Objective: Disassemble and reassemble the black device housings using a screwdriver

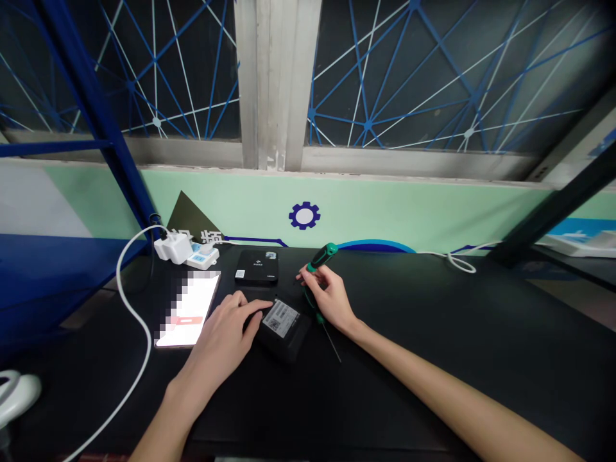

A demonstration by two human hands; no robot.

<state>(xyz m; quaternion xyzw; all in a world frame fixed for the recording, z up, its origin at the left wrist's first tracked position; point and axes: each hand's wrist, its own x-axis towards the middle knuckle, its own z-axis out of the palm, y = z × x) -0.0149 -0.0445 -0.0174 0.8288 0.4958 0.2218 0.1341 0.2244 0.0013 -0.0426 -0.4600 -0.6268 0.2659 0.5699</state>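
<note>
Near the middle of the black desk, my left hand (235, 324) holds the left side of a small black box (301, 333), its thumb and index finger at the box's edge. A white printed label with a square code lies on the box's upper face. My right hand (332, 296) is closed round a screwdriver (323, 256) with a green and black handle. The thin metal shaft slants down to the right of the box, and its tip is apart from it. Just behind the black box lies a flat black device (257, 266) with small stickers.
A lit tablet-like screen (192, 308), partly pixelated, lies left of my left hand. Behind it sit white plugs on a power strip (202, 256). A white cable (139, 321) loops along the left, near a white rounded object (19, 394). Blue posts (120, 167) stand at the left.
</note>
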